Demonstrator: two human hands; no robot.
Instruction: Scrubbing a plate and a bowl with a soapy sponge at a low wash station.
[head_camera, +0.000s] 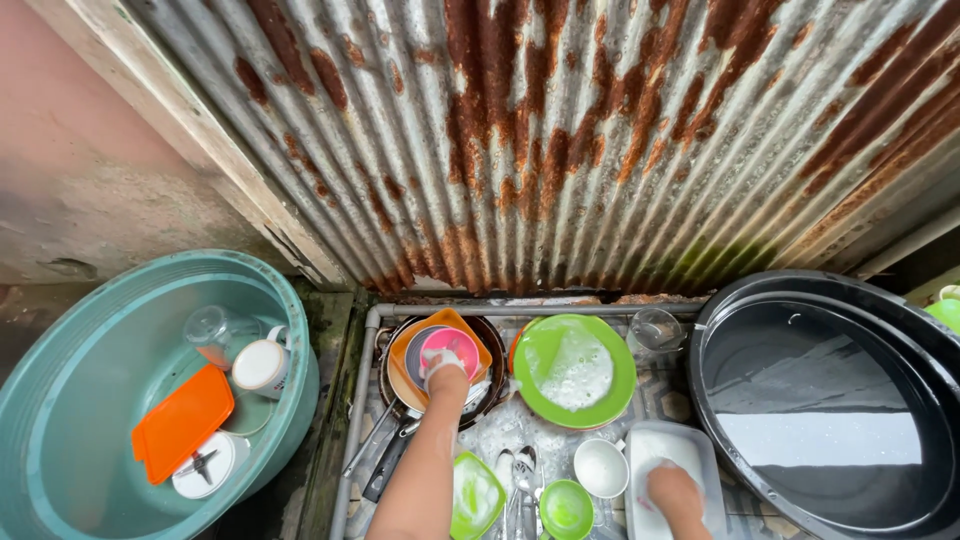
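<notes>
Right hand (678, 492) fingers buried in the suds-filled container (700, 448).

Left hand (445, 368) stretched forward, right hand (672, 490) low, seemingly curled.

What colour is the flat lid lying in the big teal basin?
Orange; the lid shows clearly in the head view, inside the basin.

Rusty corrugated metal wall (560, 130), pink plaster wall (70, 170)
</notes>
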